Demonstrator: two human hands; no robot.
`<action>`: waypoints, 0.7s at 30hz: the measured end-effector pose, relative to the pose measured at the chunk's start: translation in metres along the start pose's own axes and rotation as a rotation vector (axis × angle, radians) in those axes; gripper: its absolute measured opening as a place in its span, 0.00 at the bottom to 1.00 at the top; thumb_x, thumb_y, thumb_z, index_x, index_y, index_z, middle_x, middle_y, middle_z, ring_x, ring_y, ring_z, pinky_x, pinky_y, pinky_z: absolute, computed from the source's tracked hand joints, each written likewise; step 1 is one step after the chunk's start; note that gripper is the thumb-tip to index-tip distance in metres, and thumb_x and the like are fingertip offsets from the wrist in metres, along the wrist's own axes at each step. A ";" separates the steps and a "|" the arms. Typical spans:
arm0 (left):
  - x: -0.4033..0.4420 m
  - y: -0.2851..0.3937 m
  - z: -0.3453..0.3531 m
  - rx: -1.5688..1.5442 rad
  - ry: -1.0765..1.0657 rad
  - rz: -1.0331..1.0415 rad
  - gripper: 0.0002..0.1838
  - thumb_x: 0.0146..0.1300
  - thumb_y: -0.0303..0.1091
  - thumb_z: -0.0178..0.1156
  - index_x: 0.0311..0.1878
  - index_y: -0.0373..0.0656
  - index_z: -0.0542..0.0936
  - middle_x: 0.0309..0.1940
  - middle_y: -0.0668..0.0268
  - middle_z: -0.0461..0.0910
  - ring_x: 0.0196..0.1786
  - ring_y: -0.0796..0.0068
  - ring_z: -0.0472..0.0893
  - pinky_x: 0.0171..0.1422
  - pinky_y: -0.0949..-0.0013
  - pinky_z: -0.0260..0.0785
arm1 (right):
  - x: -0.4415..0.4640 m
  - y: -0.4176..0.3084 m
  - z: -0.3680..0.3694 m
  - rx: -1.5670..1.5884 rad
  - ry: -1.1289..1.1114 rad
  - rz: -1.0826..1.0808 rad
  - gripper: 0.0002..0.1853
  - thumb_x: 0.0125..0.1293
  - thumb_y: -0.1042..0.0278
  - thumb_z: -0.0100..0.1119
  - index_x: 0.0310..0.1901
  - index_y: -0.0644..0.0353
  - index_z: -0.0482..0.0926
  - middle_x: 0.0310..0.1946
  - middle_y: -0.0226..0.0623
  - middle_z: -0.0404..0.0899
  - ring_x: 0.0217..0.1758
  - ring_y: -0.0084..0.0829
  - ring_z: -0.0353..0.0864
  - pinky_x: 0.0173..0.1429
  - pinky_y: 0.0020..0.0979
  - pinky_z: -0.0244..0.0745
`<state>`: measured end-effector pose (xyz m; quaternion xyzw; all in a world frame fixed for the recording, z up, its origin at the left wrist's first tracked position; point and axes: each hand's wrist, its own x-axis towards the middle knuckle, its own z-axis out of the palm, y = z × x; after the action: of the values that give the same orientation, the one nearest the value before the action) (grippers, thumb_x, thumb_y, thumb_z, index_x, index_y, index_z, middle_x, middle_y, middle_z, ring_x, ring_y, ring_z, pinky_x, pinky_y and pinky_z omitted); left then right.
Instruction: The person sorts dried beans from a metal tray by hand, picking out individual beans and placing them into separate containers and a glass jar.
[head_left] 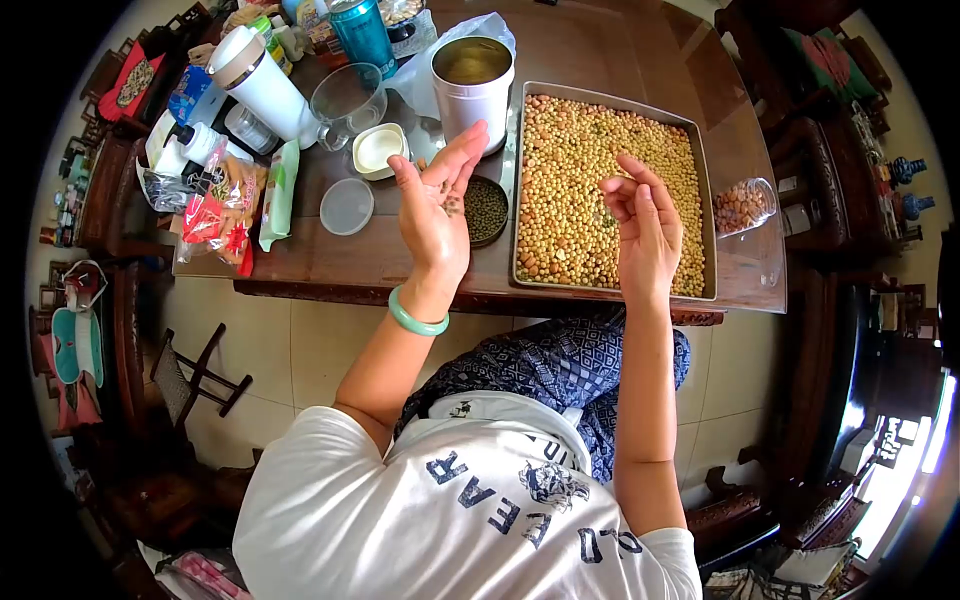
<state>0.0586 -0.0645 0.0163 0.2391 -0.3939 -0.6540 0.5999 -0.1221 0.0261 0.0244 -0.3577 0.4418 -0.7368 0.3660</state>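
Note:
My left hand (435, 215), with a green bangle (417, 312) on its wrist, is turned palm up. A few small green mung beans (452, 204) lie in its palm, and its fingers stretch upward. Just right of it is a round dark dish of mung beans (488, 208), partly hidden by the hand. My right hand (645, 230) hovers over the right part of a rectangular metal tray (708, 240). Its fingers are loosely bent and apart, with nothing visible between them. Yellow soybeans (575, 180) fill the tray, mixed with reddish peanuts and some green beans.
Behind the dish stands a tall white can (474, 100). A clear jar of peanuts (742, 206) lies right of the tray. Leftward are a clear lid (347, 206), a white bowl (380, 150), a glass mug (348, 100), a white tumbler (262, 85) and snack bags (222, 210).

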 end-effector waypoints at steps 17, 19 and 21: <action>-0.003 -0.019 -0.014 0.539 -0.111 0.357 0.16 0.78 0.34 0.44 0.61 0.36 0.69 0.39 0.64 0.83 0.41 0.78 0.76 0.55 0.71 0.65 | -0.009 -0.002 -0.032 -0.711 0.114 -0.050 0.08 0.66 0.77 0.59 0.45 0.63 0.83 0.35 0.31 0.82 0.35 0.21 0.76 0.39 0.23 0.70; -0.007 -0.016 -0.016 0.665 -0.061 0.353 0.14 0.75 0.26 0.44 0.60 0.38 0.70 0.39 0.62 0.82 0.37 0.76 0.74 0.49 0.70 0.66 | -0.011 -0.007 -0.029 -0.905 0.034 -0.073 0.09 0.61 0.78 0.62 0.43 0.62 0.84 0.36 0.35 0.83 0.36 0.25 0.79 0.39 0.25 0.72; -0.010 -0.018 -0.019 0.721 -0.087 0.411 0.14 0.74 0.25 0.45 0.59 0.38 0.71 0.41 0.62 0.82 0.38 0.76 0.74 0.48 0.71 0.66 | -0.014 -0.013 -0.023 -0.912 -0.051 -0.054 0.08 0.61 0.77 0.63 0.43 0.62 0.84 0.36 0.36 0.83 0.37 0.26 0.79 0.39 0.26 0.72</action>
<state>0.0644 -0.0600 -0.0107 0.3225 -0.6619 -0.3507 0.5787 -0.1383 0.0511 0.0248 -0.5116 0.7027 -0.4671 0.1624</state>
